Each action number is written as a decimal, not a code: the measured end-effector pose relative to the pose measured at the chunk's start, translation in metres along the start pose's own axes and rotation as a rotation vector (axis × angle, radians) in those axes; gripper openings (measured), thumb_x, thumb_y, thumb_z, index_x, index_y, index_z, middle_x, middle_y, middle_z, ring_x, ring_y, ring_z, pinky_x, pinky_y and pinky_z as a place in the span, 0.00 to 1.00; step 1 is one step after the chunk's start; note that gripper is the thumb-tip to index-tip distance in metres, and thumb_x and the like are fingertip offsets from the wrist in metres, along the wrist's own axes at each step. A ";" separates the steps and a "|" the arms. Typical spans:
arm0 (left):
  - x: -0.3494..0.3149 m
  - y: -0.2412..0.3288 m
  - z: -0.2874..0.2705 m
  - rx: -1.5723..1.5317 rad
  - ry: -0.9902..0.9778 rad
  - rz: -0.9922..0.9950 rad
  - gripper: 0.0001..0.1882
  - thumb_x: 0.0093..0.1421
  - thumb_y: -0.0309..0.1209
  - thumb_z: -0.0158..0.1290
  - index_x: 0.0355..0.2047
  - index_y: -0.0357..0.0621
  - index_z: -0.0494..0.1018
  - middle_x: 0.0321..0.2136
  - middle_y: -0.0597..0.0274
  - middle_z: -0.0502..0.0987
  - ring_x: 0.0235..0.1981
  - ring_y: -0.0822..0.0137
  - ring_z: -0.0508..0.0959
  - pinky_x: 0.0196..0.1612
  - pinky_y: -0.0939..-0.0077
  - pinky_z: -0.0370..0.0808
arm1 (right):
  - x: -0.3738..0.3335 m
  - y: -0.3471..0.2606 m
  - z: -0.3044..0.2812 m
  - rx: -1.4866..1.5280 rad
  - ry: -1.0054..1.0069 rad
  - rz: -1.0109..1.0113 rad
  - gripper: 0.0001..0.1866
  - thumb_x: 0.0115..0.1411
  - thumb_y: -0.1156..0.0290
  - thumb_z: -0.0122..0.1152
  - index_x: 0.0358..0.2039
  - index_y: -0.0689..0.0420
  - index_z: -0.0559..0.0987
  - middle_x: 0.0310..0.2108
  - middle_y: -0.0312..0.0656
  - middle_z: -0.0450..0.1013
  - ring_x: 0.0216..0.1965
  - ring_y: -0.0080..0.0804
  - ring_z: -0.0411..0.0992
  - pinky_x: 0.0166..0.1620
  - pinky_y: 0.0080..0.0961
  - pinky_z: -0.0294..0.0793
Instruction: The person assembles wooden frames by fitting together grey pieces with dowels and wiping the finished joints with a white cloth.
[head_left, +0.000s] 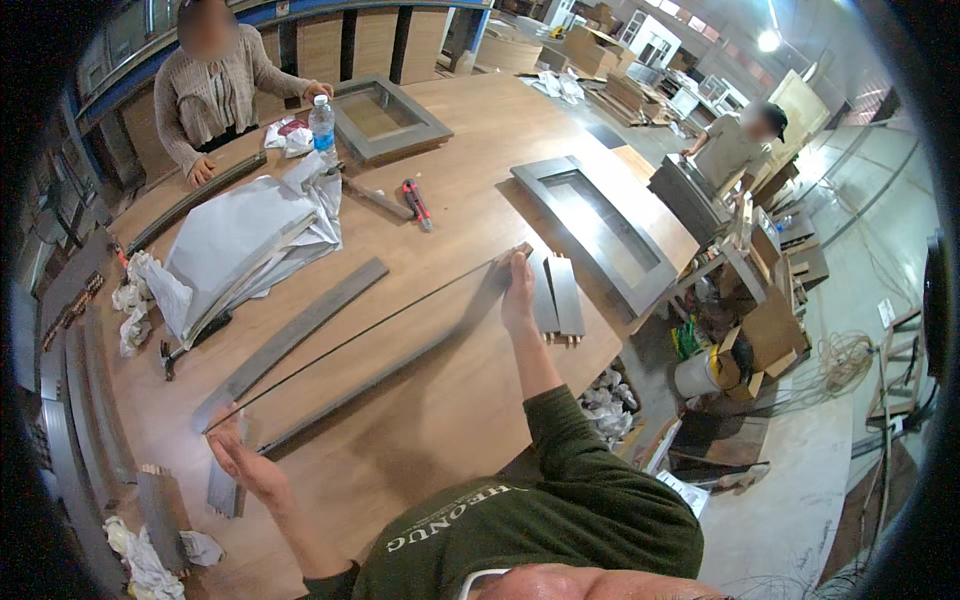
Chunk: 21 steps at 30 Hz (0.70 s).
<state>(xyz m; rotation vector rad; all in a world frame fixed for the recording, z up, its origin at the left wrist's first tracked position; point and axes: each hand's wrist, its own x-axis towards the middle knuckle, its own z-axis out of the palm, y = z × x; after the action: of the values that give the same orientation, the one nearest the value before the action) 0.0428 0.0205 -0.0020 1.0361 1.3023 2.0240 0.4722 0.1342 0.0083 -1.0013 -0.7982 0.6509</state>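
Observation:
A long, narrow grey strip (455, 328) stretches between my hands across the table, with a thin dark line along its upper side. At its near left end, my left hand (240, 455) grips it with bent fingers. My right hand (520, 285) closes round the far right end. Another grey strip (300, 335) lies just beyond it. Two short grey pieces (566, 295) with dowels at their ends lie to the right of my right hand. A further short grey piece (224, 488) is partly behind my left hand.
Grey frames (635, 265) lie at the right and far side of the wooden table (450, 215). A red cutter (418, 205), hammer (168, 358), white sheets (235, 240) and bottle (321, 128) are on it. One person (215, 90) stands across; another (728, 150) works at the right.

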 end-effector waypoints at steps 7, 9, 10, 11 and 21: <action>0.001 0.004 0.023 0.003 0.203 -0.033 0.16 0.60 0.37 0.50 0.21 0.43 0.60 0.21 0.67 0.63 0.27 0.74 0.63 0.38 0.77 0.61 | -0.011 0.002 -0.001 -0.015 0.003 0.001 0.19 0.62 0.52 0.44 0.38 0.57 0.69 0.30 0.28 0.63 0.33 0.17 0.59 0.39 0.17 0.60; 0.004 0.005 0.020 0.007 0.205 -0.033 0.15 0.59 0.35 0.51 0.21 0.44 0.59 0.21 0.67 0.63 0.27 0.74 0.63 0.38 0.77 0.61 | -0.010 -0.002 0.007 -0.208 -0.027 -0.060 0.18 0.60 0.56 0.49 0.39 0.60 0.69 0.32 0.31 0.63 0.35 0.19 0.61 0.42 0.18 0.61; 0.004 0.009 0.024 0.009 0.216 -0.040 0.15 0.59 0.35 0.51 0.21 0.44 0.59 0.21 0.67 0.63 0.27 0.74 0.63 0.38 0.77 0.62 | -0.008 0.000 0.008 -0.219 -0.030 -0.072 0.20 0.60 0.55 0.50 0.40 0.60 0.68 0.33 0.33 0.63 0.36 0.21 0.61 0.43 0.18 0.61; 0.004 0.012 0.022 0.010 0.230 -0.047 0.15 0.59 0.34 0.51 0.20 0.44 0.59 0.21 0.67 0.64 0.27 0.74 0.63 0.38 0.77 0.62 | -0.007 0.000 0.008 -0.234 -0.032 -0.086 0.21 0.59 0.54 0.51 0.42 0.60 0.67 0.35 0.34 0.63 0.38 0.22 0.61 0.45 0.19 0.61; 0.032 -0.015 -0.067 0.162 -0.274 -0.113 0.29 0.61 0.52 0.40 0.42 0.33 0.69 0.35 0.55 0.75 0.41 0.63 0.73 0.48 0.69 0.66 | 0.000 0.003 0.001 -0.290 -0.032 0.043 0.33 0.53 0.77 0.59 0.55 0.59 0.51 0.49 0.41 0.57 0.52 0.27 0.56 0.54 0.21 0.58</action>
<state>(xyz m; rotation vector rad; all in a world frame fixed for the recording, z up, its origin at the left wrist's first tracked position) -0.0301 0.0151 -0.0217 1.2341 1.3590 1.6491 0.4707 0.1364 0.0058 -1.2768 -0.9182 0.5991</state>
